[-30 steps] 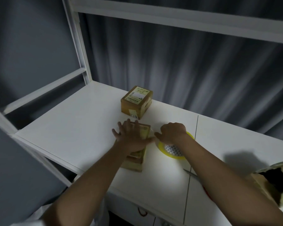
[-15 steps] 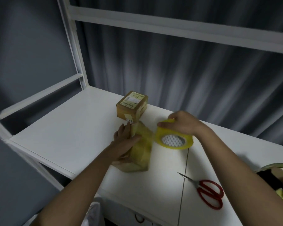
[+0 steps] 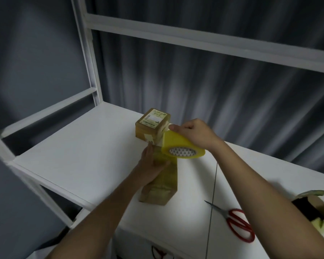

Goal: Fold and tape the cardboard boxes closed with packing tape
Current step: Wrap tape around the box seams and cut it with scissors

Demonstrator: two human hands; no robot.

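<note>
While your left hand point(image 3: 151, 166) wraps the near box point(image 3: 160, 179) from its left side, fingers curled against the taped face and thumb round the edge, that box stands tipped up on the worktop point(image 3: 79, 157), long axis running away from you toward the back. So on the left the grip is pinching the box itself, steadying it, nothing more. Move across: just beyond it sits the second box point(image 3: 152, 126), label up, already looking sealed, touching or all but touching the far end of the one you hold; I can't tell which. Now the right hand point(image 3: 192, 132), raised above the held box's far end, fingers and thumb clamped on the tape roll point(image 3: 181, 147). The yellow roll hangs tilted, its patterned core facing you, and a band of tape appears to run from it down onto the box's upper face.

Here's the relation that counts: the box lies below and slightly left of the roll, lengthwise along your line of pull, and the right hand is the nearer one to the free far end. I'd judge the next move is carrying tape over that end. Further right, the scissors point(image 3: 236, 224) lie well apart on the worktop, and an open carton point(image 3: 314, 206) peeks in at the edge.
</note>
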